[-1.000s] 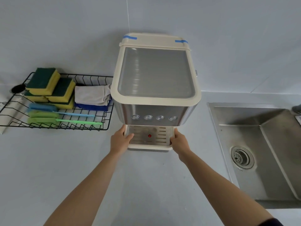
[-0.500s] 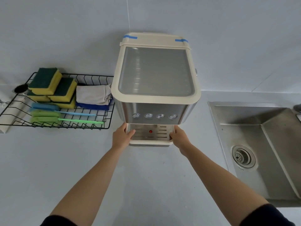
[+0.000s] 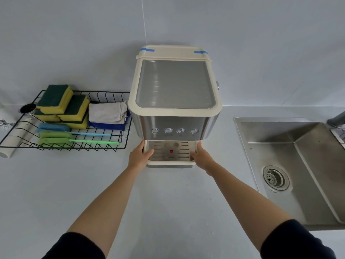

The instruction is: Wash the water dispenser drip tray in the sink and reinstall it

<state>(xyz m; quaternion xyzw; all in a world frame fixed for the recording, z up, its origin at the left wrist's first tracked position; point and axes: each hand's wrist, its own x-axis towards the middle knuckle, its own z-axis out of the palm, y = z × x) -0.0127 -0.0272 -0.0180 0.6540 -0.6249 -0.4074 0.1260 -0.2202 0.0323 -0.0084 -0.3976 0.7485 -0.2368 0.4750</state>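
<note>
Both hands clamped on the drip tray [image 3: 170, 153], one per side. Left hand [image 3: 139, 156] grips the tray's left edge, thumb lying over the slotted grille. Right hand [image 3: 202, 158] grips the right edge, fingers wrapped around the outside. Dark sleeves on both upper arms.

Tray sits in the recess at the base of the water dispenser [image 3: 174, 101], under the row of four round buttons [image 3: 174, 131]; front lip sticks out a little past the steel front. Red dot at the grille centre. Whether it's fully seated: can't tell.

Dispenser stands at the back of the surface [image 3: 168, 202], against the wall, roughly mid-width. Cream top, clear lid panel, two strips of blue tape on the rear lid.

Left of it, just beside: black wire rack [image 3: 119, 141] at the back-left of the surface, holding stacked yellow-green sponges [image 3: 61, 103], folded grey cloth [image 3: 106, 113] over a blue one, and blue and green brushes [image 3: 74, 137].

Right: steel sink [image 3: 298, 165] set into the right edge of the surface, drain strainer [image 3: 276, 178] visible, well apart from the dispenser.
</note>
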